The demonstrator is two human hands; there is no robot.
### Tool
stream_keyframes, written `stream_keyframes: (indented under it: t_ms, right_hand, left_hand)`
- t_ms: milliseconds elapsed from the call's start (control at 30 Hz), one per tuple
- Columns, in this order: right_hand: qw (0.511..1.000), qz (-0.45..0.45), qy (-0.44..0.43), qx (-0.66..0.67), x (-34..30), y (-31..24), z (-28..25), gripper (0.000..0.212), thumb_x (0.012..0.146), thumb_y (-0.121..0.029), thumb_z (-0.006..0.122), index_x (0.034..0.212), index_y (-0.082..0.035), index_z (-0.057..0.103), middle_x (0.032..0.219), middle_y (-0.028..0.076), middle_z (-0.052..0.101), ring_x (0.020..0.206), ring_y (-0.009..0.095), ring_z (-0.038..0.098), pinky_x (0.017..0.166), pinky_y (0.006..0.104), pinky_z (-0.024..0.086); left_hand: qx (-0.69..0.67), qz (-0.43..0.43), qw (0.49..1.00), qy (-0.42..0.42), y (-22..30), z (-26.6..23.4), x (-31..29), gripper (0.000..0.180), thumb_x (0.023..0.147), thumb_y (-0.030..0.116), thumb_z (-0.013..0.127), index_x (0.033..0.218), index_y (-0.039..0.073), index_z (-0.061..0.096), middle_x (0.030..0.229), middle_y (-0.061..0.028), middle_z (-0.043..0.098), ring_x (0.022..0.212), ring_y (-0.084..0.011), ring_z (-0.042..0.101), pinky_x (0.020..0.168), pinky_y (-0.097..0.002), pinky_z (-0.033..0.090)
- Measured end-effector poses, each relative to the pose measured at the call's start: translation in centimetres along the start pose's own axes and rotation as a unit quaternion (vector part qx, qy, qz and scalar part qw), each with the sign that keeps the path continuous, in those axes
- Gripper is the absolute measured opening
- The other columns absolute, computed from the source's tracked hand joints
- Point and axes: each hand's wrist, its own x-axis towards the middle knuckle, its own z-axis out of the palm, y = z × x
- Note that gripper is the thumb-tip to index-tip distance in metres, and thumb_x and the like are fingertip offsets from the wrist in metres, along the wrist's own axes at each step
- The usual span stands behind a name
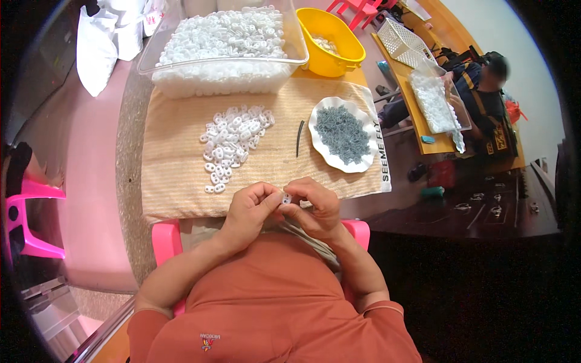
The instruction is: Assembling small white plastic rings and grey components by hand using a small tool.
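Just over the towel's near edge, my left hand [248,213] pinches a small white two-holed plastic piece [287,198] between thumb and fingertips. My right hand [316,209] closes on the same piece from the other side, thumb below and index finger above. Whether its fingers also hold something tiny is hidden. Beyond my hands lies a loose heap of similar white oval two-holed pieces [235,138] on the striped tan towel [175,154]. To the right, a white scalloped plate [317,140] holds many tiny dark grey pieces [344,134], too small to make out.
A thin black stick [299,139] lies left of the plate. At the back stand a clear bin [224,71] heaped with white pieces and a yellow basin [336,57]. Far right, another person [481,85] sits beside a clear tub [433,103]. Pink stools [36,221] stand around.
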Motion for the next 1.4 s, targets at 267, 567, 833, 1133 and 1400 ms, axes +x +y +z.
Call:
stream_keyframes:
  t_ms: [267, 567, 833, 1133, 1400]
  right_hand:
    - [0.999, -0.009, 0.018, 0.043, -0.1, 0.5, 0.4, 0.025, 0.078, -0.002, 0.074, 0.099, 0.002, 0.061, 0.088, 0.009, 0.063, 0.071, 0.011, 0.059, 0.059, 0.0227, 0.047]
    - [0.959, 0.194, -0.019, 0.206, -0.2, 0.2, -0.2, 0.024, 0.084, -0.004, 0.069, 0.105, 0.002, 0.059, 0.088, 0.004, 0.064, 0.075, 0.007, 0.06, 0.066, 0.0216, 0.05]
    - [0.946, 0.2, 0.13, 0.219, 5.7, 1.3, -5.7, 0.023, 0.084, -0.005, 0.066, 0.106, 0.002, 0.061, 0.08, 0.005, 0.063, 0.068, 0.01, 0.06, 0.063, 0.0285, 0.057]
    - [0.956, 0.128, 0.236, 0.115, 20.6, 5.7, -16.5, 0.05, 0.083, -0.015, 0.07, 0.122, 0.01, 0.051, 0.082, 0.008, 0.062, 0.058, 0.011, 0.06, 0.055, 0.0234, 0.055]
    - [0.964, 0.163, 0.185, 0.095, 16.2, 6.9, -12.2, 0.023, 0.086, -0.011, 0.067, 0.104, 0.003, 0.065, 0.076, 0.002, 0.063, 0.059, 0.008, 0.057, 0.058, 0.0232, 0.053]
  left_hand:
    - [0.073, 0.057, 0.996, -0.003, -0.2, 0.0, -0.1, 0.017, 0.096, 0.016, 0.054, 0.093, 0.0, 0.057, 0.081, 0.0002, 0.06, 0.071, -0.0049, 0.054, 0.064, -0.0193, 0.046]
    - [0.082, 0.075, 0.994, 0.0, -0.1, 0.3, -0.1, 0.016, 0.095, 0.016, 0.056, 0.092, 0.001, 0.057, 0.08, -0.0005, 0.059, 0.068, -0.0051, 0.053, 0.062, -0.0197, 0.045]
    - [0.055, 0.08, 0.993, 0.067, -0.5, -0.1, 0.2, 0.014, 0.094, 0.016, 0.057, 0.094, 0.002, 0.057, 0.079, -0.0009, 0.06, 0.067, -0.0058, 0.055, 0.061, -0.0198, 0.045]
    - [0.082, 0.077, 0.992, 0.055, -0.8, 0.2, 0.1, 0.014, 0.092, 0.016, 0.059, 0.092, 0.002, 0.059, 0.078, 0.0001, 0.061, 0.068, -0.0049, 0.054, 0.061, -0.0198, 0.044]
    - [0.116, 0.112, 0.985, 0.068, 0.4, 0.1, -0.5, 0.012, 0.091, 0.013, 0.06, 0.091, 0.001, 0.06, 0.078, 0.0007, 0.06, 0.07, -0.0046, 0.053, 0.063, -0.0205, 0.044]
